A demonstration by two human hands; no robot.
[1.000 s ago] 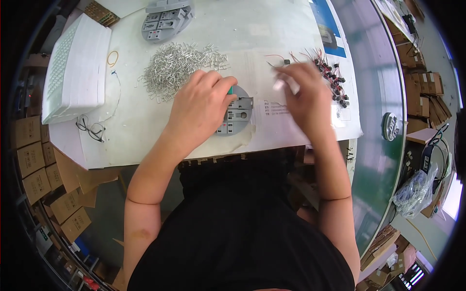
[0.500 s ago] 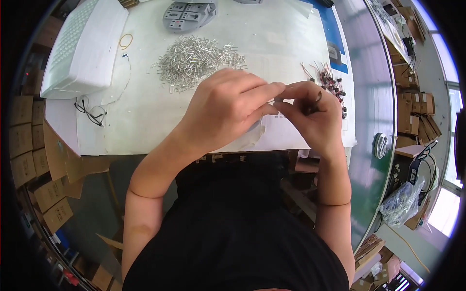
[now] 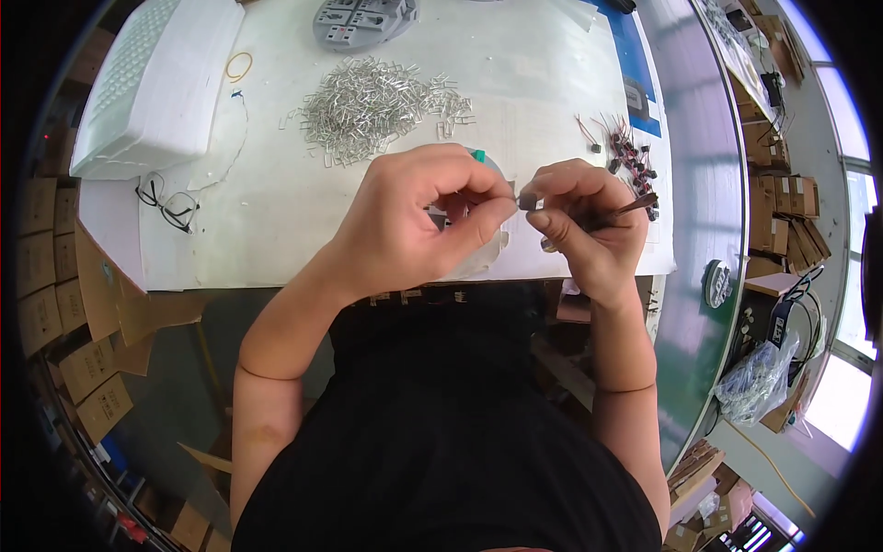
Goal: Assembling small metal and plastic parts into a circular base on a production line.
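My left hand [image 3: 414, 216] is closed in a pinch, its thumb and forefinger meeting at the tips. What they hold is too small to make out. Facing it, my right hand [image 3: 598, 230] grips a small dark block [image 3: 528, 201] between thumb and forefinger, right by the left fingertips. A slim brown, pointed thing [image 3: 638, 203] sticks out past the right hand's outer side; its other end is hidden in the curled fingers. Behind the left hand, a grey round fixture with a green piece [image 3: 479, 156] is partly covered.
Beyond the hands lies a heap of U-shaped metal pins [image 3: 368, 106]. Small black parts with red wires [image 3: 633, 158] are piled at the right. A grey round fixture [image 3: 363, 23] stands at the back, a white foam box [image 3: 152, 101] and eyeglasses [image 3: 167, 204] at the left.
My hands have drawn slightly apart and lower, exposing the dark block at the right fingertips. The brown pointed thing now juts further outward from the right hand.
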